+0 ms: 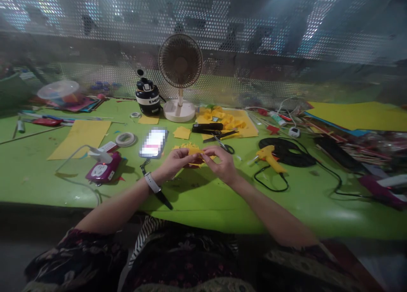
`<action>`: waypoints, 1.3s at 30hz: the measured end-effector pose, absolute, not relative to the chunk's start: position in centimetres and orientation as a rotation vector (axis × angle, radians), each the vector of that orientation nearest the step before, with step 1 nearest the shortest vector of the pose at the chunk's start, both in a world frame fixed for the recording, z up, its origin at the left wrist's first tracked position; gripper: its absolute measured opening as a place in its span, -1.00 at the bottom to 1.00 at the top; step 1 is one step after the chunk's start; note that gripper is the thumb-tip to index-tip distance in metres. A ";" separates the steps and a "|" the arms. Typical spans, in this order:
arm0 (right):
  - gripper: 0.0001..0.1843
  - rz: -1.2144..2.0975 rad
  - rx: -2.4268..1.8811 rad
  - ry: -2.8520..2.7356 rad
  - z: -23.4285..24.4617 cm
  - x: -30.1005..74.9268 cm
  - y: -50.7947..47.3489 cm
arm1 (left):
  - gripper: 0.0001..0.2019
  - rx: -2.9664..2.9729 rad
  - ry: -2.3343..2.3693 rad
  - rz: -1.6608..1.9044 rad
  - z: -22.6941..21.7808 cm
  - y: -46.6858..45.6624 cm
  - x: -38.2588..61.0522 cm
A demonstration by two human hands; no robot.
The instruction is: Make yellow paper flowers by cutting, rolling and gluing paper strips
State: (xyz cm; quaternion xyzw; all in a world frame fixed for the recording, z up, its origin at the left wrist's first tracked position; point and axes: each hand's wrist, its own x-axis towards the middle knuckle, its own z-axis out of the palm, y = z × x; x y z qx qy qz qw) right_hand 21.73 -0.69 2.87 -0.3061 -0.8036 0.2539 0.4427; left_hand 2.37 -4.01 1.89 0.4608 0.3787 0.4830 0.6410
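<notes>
Between my hands, above the green tabletop, is a piece of yellow paper (192, 150) with a fringed edge. My left hand (175, 161) closes on its left side, thumb across the front. My right hand (220, 161) pinches the right side, thumb and forefinger meeting near the middle. The fingers partly hide the paper's shape. Just beyond my hands lie scissors (227, 147), dark blades (221, 136) and a black stapler (207, 127). Small yellow paper squares (182, 133) rest behind the left hand, and a phone with a lit screen (153, 142) lies to its left.
A yellow glue gun (269, 158) with a black cord lies right. A fan (180, 71) and a dark bottle (148, 97) stand at the back. A purple power strip (104, 169), a tape roll (125, 139) and yellow paper (81, 137) are left. Yellow paper flowers (233, 121) lie behind.
</notes>
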 end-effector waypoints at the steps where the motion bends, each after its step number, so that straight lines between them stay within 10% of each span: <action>1: -0.82 0.655 -0.763 -1.983 2.9 21.7 -0.7 | -0.73 1.052 0.863 1.102 1.9 -4.0 2.4; 39: -0.65 0.993 -0.868 -1.806 2.8 21.8 -0.4 | -0.66 1.016 0.921 1.099 2.2 -4.3 2.7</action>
